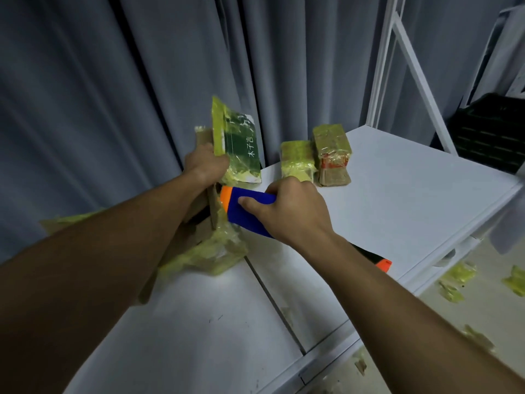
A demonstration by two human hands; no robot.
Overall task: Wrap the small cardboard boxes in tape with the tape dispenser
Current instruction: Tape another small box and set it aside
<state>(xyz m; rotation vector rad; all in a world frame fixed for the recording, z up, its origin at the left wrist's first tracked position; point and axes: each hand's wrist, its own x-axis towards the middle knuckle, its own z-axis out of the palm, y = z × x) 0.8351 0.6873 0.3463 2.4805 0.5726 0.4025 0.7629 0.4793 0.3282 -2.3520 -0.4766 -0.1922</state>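
The left hand (206,163) grips a green box (241,146) by its near edge, fingers curled round it, and holds it upright above the back edge of the white table (397,200). The box is already partly covered in yellowish tape. The right hand (287,209) is closed round the blue dispenser (250,211), thumb on its upper face; its orange end points left and sits just below the box, against a brown piece of cardboard (213,209). Whether tape runs from it to the box is hard to tell, since that spot is blurred.

Below the left forearm lies a heap of taped cardboard (216,251) at the table's left edge. Two wrapped boxes (315,157) stand touching each other farther back on the table, just beyond the right hand. An orange tip (383,264) shows past the right wrist. Tape scraps (454,280) lie on the floor to the right. A grey curtain (113,95) hangs behind.
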